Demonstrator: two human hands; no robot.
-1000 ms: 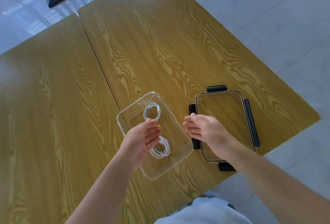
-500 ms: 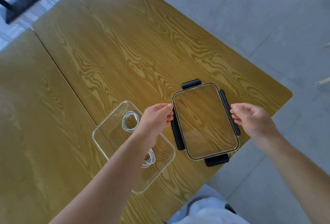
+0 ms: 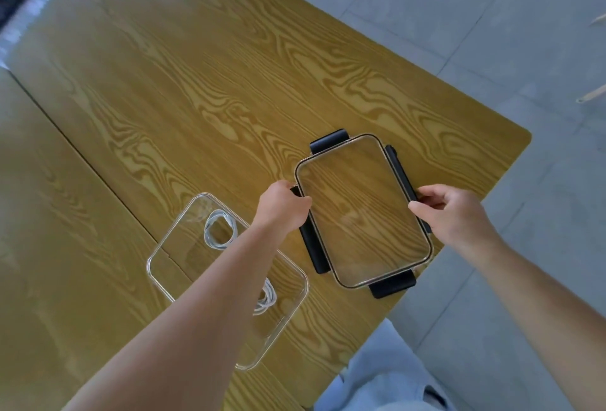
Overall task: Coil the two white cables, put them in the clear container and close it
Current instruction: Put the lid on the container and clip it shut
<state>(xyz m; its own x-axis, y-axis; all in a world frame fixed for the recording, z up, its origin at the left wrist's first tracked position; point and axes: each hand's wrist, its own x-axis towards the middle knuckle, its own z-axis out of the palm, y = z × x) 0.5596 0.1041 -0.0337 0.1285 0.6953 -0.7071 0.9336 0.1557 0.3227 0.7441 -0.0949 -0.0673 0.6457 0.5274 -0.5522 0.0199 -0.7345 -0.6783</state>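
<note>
Far left: second bench (image 3: 49,246) butted against the main wood-grain bench (image 3: 196,66), dark seam between. Clear container (image 3: 157,266) sat open on the bench, straddling the seam, left of the lid. Two coiled white cables inside: far coil (image 3: 218,230) fully in view, near coil (image 3: 267,297) partly hidden under the left forearm. Left hand (image 3: 282,205) gripped the left long edge of the lid (image 3: 360,210), fingers curled at the black side clasp (image 3: 313,246). Clear lid lay flat near the bench's right edge, black clasps on all four sides, not on the container. Right hand (image 3: 454,214) gripped the right long edge, thumb on top, fingers curled around the clasp there. Grey tiled floor (image 3: 492,33) to the right.
</note>
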